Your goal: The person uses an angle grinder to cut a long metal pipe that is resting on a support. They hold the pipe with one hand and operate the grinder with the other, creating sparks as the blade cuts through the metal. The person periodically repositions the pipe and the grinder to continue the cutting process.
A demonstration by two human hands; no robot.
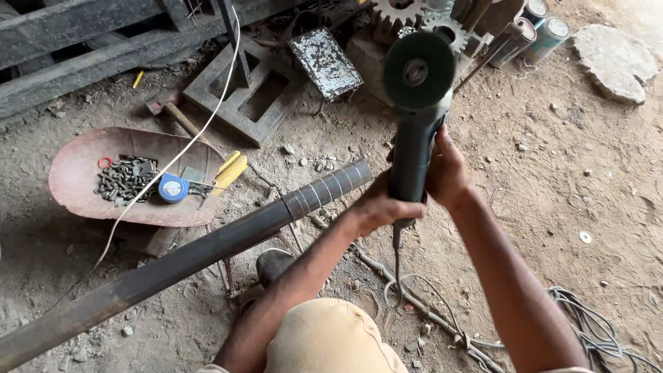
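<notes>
Both my hands hold a dark green angle grinder (414,110) upright in front of me, its round disc guard facing the camera. My left hand (376,206) grips the lower body near the cable end, and my right hand (447,173) wraps the body from the right. A long dark steel pipe (207,249) runs from the lower left to the middle, its near end marked with several pale bands, just left of my left hand. My knee in tan cloth (331,338) shows at the bottom.
A rusty pan (76,173) at left holds bolts and a blue tape measure (173,187). A metal frame (242,93), gears (400,14), cans (545,31) and a flat stone (615,62) lie beyond. Cables (594,324) trail over the dirt floor at right.
</notes>
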